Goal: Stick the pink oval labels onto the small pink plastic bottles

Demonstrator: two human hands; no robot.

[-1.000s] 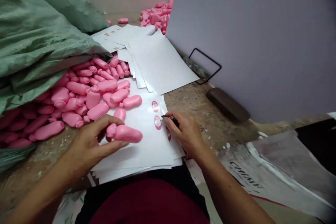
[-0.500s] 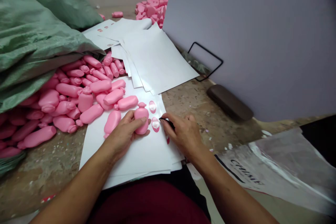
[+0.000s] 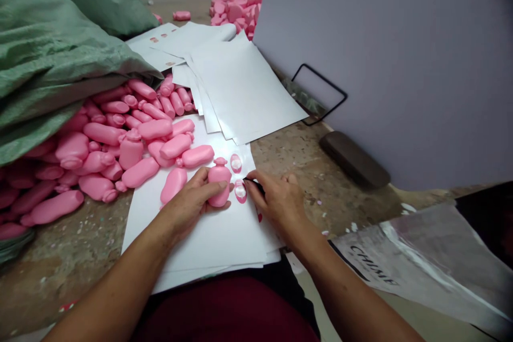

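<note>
A plastic sheet [image 3: 372,262] reads "CHIME"; the left hand [image 3: 192,206] grasps a pink bottle [image 3: 219,186]; the right hand [image 3: 278,206] pinches a small black tool [image 3: 254,186] beside a pink oval label [image 3: 240,191].

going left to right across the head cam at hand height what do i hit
Pile of pink bottles, left hand around a pink bottle, pink oval label, right hand holding a small black tool, speckled floor, grey plastic sheet

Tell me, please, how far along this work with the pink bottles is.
Done, it seems: pink-rimmed ovals sit on the white sheet. In hand: the left hand holds a pink bottle upright on the sheet; the right hand pinches a black tool at an oval. Left: a heap of pink bottles beside it.
</note>
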